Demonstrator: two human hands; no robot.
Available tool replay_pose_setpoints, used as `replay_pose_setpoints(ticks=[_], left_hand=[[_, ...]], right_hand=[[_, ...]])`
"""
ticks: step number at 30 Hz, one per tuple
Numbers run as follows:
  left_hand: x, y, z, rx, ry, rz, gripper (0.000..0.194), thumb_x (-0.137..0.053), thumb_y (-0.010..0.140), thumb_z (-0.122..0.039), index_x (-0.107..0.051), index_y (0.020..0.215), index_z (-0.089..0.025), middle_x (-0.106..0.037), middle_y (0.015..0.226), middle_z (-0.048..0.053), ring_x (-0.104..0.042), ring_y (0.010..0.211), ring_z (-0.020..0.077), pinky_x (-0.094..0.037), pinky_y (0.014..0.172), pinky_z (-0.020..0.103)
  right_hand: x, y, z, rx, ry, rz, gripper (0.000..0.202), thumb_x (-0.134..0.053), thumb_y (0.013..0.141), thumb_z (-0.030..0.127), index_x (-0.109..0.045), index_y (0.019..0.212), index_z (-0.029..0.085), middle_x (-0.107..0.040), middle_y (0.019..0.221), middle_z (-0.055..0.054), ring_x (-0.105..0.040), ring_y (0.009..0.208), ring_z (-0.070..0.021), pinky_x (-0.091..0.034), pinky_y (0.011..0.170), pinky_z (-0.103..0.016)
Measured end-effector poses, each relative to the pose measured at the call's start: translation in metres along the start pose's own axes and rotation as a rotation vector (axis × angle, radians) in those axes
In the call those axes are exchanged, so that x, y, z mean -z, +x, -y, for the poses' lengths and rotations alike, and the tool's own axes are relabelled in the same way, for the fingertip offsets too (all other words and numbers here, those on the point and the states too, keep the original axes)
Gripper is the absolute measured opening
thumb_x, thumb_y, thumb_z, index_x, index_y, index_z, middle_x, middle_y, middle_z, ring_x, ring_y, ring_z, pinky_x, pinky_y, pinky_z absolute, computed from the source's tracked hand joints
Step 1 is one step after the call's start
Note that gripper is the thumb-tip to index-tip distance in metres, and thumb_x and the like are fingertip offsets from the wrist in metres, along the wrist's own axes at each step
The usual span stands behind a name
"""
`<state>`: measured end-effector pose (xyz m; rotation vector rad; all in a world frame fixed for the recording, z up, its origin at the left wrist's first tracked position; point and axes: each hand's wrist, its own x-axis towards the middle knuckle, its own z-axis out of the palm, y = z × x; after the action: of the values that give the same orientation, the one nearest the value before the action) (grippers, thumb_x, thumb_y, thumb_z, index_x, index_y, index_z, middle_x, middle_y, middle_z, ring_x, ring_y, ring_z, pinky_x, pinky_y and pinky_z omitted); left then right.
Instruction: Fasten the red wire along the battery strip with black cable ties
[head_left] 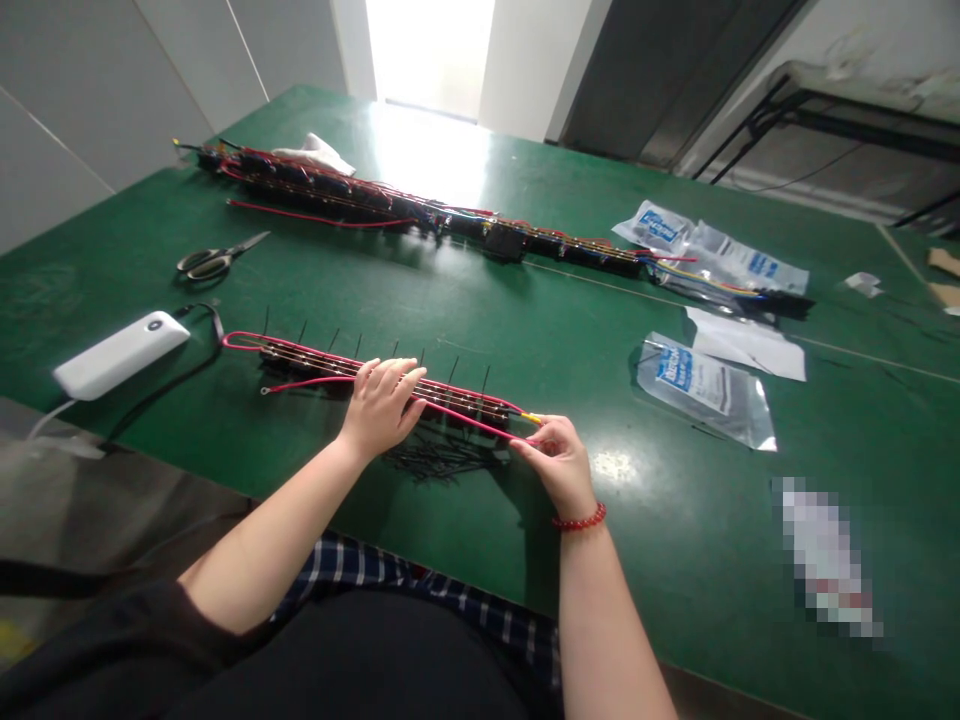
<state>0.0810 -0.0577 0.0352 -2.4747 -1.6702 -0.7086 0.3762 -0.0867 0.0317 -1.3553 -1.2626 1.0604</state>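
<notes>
A long black strip with red wires (469, 402) lies on the green table before me, with thin black cable ties sticking up along its far edge. My left hand (384, 405) rests across its middle, fingers over the far side and thumb on the near side. At the strip's right end, my right hand (556, 455) pinches a red wire (480, 425) between thumb and fingers. Beside those fingertips is a yellow sleeve (531, 418) on a wire end. A red lead with a ring terminal (266, 390) extends left of my left hand. Loose black cable ties (442, 458) lie underneath, nearer me.
A longer wired black assembly (450, 222) stretches across the table's far side. Scissors (217, 262) and a white device with a cable (124, 355) lie left. Clear plastic bags (705, 390) and white paper (750, 345) are right, with a blurred-out item (825, 560) nearer me.
</notes>
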Motion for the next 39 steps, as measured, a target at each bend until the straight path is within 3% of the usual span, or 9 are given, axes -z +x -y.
replay_pose_setpoints(ticks=[6,11,13,18,25,32,39], left_hand=[[-0.005,0.004,0.003,-0.037,-0.039,0.105,0.045,-0.048,0.093,-0.044,-0.056,0.132,-0.022,-0.064,0.123,0.012,-0.055,0.115,0.0288,-0.029,0.104,0.047],[-0.008,0.003,0.004,-0.030,-0.053,0.082,0.040,-0.049,0.093,-0.045,-0.060,0.125,-0.022,-0.066,0.117,0.012,-0.056,0.109,0.0284,-0.030,0.098,0.046],[-0.009,0.003,0.005,-0.036,-0.053,0.082,0.039,-0.048,0.093,-0.045,-0.060,0.123,-0.022,-0.066,0.117,0.011,-0.056,0.109,0.0280,-0.030,0.097,0.046],[-0.007,0.003,0.003,-0.038,-0.039,0.077,0.037,-0.047,0.093,-0.046,-0.062,0.117,-0.022,-0.068,0.114,0.010,-0.057,0.106,0.0279,-0.029,0.096,0.046],[-0.003,0.003,-0.003,-0.040,-0.031,0.056,0.032,-0.050,0.090,-0.044,-0.063,0.108,-0.022,-0.070,0.108,0.009,-0.059,0.101,0.0279,-0.030,0.094,0.046],[-0.004,0.002,-0.003,-0.064,-0.032,0.025,0.032,-0.051,0.089,-0.042,-0.065,0.109,-0.021,-0.071,0.108,0.009,-0.061,0.100,0.0275,-0.032,0.096,0.047],[-0.009,-0.001,-0.002,-0.076,-0.017,-0.014,0.039,-0.051,0.089,-0.041,-0.065,0.117,-0.018,-0.068,0.122,0.011,-0.061,0.112,0.0280,-0.031,0.105,0.047]], right_hand=[[-0.003,-0.002,0.003,-0.073,0.115,-0.035,0.034,-0.089,0.055,0.029,-0.059,0.069,0.020,-0.060,0.102,-0.002,-0.058,0.085,-0.0135,-0.054,0.067,-0.025],[-0.003,-0.001,0.005,-0.114,0.197,-0.030,0.072,-0.090,0.052,0.019,-0.058,0.115,0.028,-0.061,0.102,0.003,-0.058,0.078,-0.0097,-0.055,0.071,-0.023],[-0.001,0.000,0.005,-0.135,0.163,0.005,0.077,-0.089,0.052,0.020,-0.059,0.122,0.027,-0.062,0.103,0.002,-0.059,0.077,-0.0097,-0.056,0.071,-0.023],[0.002,0.001,0.005,-0.173,0.079,0.069,0.057,-0.087,0.058,0.026,-0.068,0.111,0.022,-0.068,0.099,-0.002,-0.061,0.075,-0.0105,-0.058,0.073,-0.027],[0.000,-0.001,0.007,-0.129,0.076,0.055,0.046,-0.087,0.059,0.026,-0.069,0.101,0.021,-0.070,0.105,-0.003,-0.067,0.094,-0.0149,-0.056,0.088,-0.031],[0.000,-0.003,0.000,-0.102,0.008,0.009,0.046,-0.087,0.060,0.034,-0.070,0.100,0.020,-0.072,0.098,-0.005,-0.068,0.084,-0.0160,-0.059,0.081,-0.034],[0.002,-0.001,-0.005,-0.069,-0.073,0.031,0.046,-0.085,0.062,0.038,-0.068,0.100,0.019,-0.071,0.099,-0.007,-0.068,0.084,-0.0178,-0.058,0.079,-0.034]])
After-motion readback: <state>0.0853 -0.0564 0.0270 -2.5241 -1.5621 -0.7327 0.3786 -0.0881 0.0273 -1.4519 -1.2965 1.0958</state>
